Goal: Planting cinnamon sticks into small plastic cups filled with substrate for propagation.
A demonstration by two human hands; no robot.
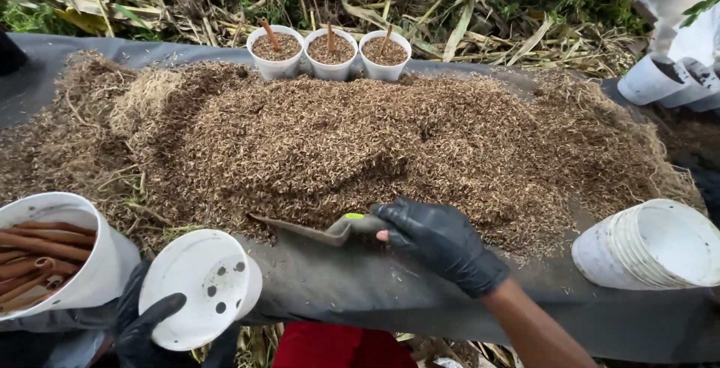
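Your gloved right hand (442, 244) grips a metal trowel (315, 229), its blade at the edge of the coarse brown husk heap (360, 143), while your left hand (150, 327) clasps an empty white perforated pot (199, 285) tilted open beside a tub of brown sticks (45, 252): scooping step, lifting a loose load cleanly likely comes next.

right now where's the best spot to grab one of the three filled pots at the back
Grip the nearest-right filled pot around its white side wall, coming from the right, where no pot blocks it. Its stick stands in the middle, and the middle pot touches its left.
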